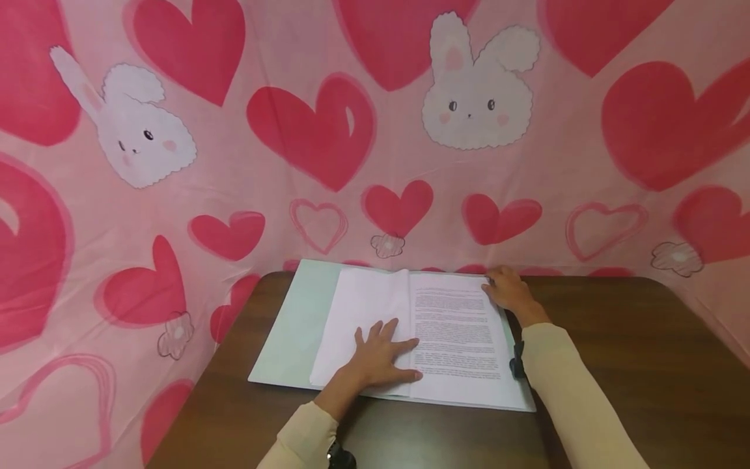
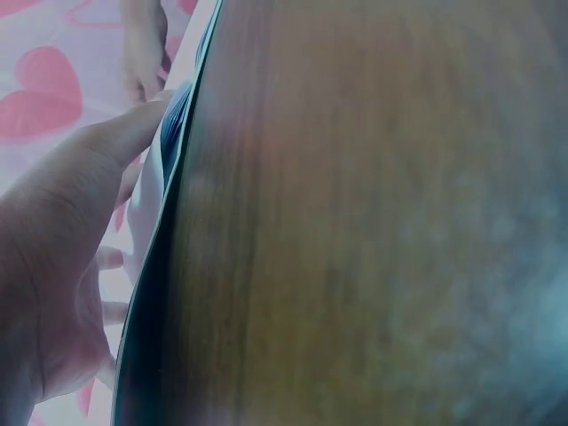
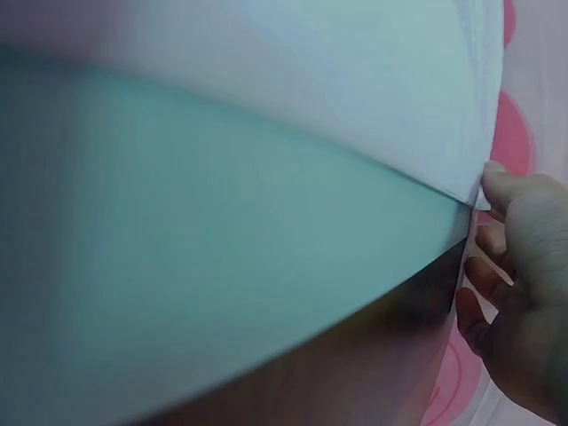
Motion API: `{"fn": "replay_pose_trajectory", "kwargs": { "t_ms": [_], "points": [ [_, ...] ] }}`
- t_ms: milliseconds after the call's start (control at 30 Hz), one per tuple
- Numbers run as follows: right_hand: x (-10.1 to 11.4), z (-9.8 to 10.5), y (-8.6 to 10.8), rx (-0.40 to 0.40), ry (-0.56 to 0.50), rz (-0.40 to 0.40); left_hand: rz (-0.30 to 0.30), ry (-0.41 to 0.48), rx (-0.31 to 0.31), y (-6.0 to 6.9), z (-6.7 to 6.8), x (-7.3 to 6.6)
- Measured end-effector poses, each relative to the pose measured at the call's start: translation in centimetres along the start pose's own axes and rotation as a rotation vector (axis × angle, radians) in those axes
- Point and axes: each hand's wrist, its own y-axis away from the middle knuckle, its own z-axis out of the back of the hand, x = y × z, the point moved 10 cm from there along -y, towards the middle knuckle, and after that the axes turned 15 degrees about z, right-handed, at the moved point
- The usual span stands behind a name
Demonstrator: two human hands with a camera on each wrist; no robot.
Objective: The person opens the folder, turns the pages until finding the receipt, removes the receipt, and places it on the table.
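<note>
While the left hand (image 1: pixel 381 358) is spread wide over the open pages (image 1: pixel 457 326), the right hand (image 1: pixel 508 290) has their far right corner pinched. Folder (image 1: pixel 293 326) is just lying there on the bench (image 1: pixel 615 352).

No legible txt, brand or no. in any view. Only print seen: R-hand pg (image 1: pixel 457 332) of open pale-green folder (image 1: pixel 293 326), approx. 3 o'clock of the fold, head view. Small dark type, horiz. lines in several paras; starts nr pg's 12 o'clock edge, stops short of 6 o'clock edge. Too fine to make out words, letters or nos.
</note>
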Motion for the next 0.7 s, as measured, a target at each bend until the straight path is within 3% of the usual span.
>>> {"fn": "replay_pose_trajectory", "kwargs": {
  "t_ms": [333,600,700],
  "points": [
    [0.9,0.7,0.4,-0.031,-0.025,0.065,0.007,0.007,0.002,0.6,-0.2,-0.4],
    [1.0,0.3,1.3,-0.009,-0.202,0.016,0.005,0.010,0.002,0.7,-0.4,-0.4],
    [1.2,0.1,1.2,-0.020,-0.234,0.048,0.006,0.024,0.002,0.8,-0.6,-0.3]
  ]
}}
